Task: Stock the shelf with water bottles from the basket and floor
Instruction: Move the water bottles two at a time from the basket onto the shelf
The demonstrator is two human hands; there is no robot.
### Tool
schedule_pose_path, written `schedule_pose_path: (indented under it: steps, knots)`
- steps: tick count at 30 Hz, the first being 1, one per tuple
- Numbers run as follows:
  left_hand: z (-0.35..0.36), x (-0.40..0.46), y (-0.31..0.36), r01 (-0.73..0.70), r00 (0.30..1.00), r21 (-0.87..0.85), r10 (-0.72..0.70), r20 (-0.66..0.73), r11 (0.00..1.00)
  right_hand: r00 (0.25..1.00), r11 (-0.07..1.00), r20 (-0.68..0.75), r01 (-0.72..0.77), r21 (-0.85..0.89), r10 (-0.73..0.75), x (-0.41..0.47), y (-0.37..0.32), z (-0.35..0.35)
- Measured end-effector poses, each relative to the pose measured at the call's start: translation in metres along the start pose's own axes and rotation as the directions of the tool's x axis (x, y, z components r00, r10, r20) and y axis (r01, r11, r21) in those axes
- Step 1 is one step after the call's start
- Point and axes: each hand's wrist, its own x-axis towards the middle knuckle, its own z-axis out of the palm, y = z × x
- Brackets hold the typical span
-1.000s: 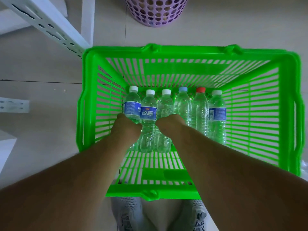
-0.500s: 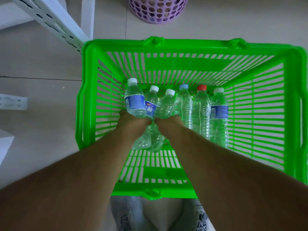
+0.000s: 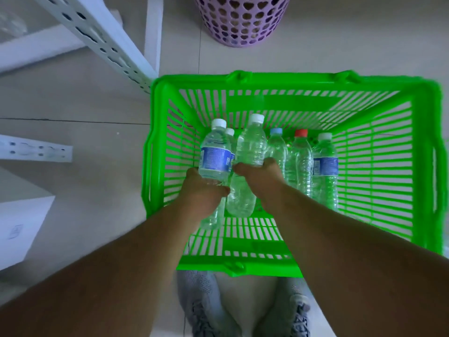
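A green slatted basket sits on the tiled floor below me. My left hand grips a clear blue-labelled water bottle, raised and tilted, with a second white-capped bottle partly hidden behind it. My right hand holds an unlabelled clear bottle, lifted off the basket floor. Three bottles stay lying in the basket: a blue-capped bottle, a red-capped bottle, and a white-capped, blue-labelled bottle.
A white perforated metal shelf frame stands at the upper left, right beside the basket's corner. A purple perforated bin stands beyond the basket. A white box is on the left. My grey shoes are at the basket's near edge.
Both hands closed on bottles lying in the basket and lifted them; the left bottle and the right bottle now stand higher and tilted. The view shifted, so the basket sits further right.
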Motion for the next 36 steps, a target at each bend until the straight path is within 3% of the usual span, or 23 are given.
schedule_pose_path:
  steps: [3, 7, 13, 20, 29, 36]
  knots:
    - [-0.015, -0.041, 0.012, -0.108, 0.993, 0.027, 0.109, -0.038, 0.994, 0.994, 0.995, 0.082, 0.068, 0.070, -0.073, -0.030, -0.027, -0.034]
    - [-0.042, -0.109, 0.044, -0.220, 0.974, -0.031, 0.219, -0.051, 0.975, 0.962, 0.947, 0.218, 0.095, 0.305, -0.167, -0.095, -0.072, -0.088]
    - [-0.096, -0.243, 0.114, -0.347, 0.938, -0.184, 0.346, -0.037, 0.920, 0.942, 0.905, 0.157, 0.224, 0.361, -0.296, -0.240, -0.162, -0.158]
    - [-0.164, -0.404, 0.187, -0.469, 0.882, -0.185, 0.449, -0.141, 0.864, 0.785, 0.781, 0.041, 0.607, 0.148, -0.618, -0.419, -0.266, -0.239]
    - [-0.260, -0.589, 0.242, -0.702, 0.711, -0.208, 0.687, -0.151, 0.681, 0.551, 0.554, -0.089, 0.832, -0.013, -0.830, -0.652, -0.349, -0.318]
    - [-0.299, -0.703, 0.284, -0.824, 0.566, -0.124, 0.806, -0.174, 0.553, 0.444, 0.466, -0.191, 0.881, -0.086, -0.875, -0.786, -0.373, -0.370]
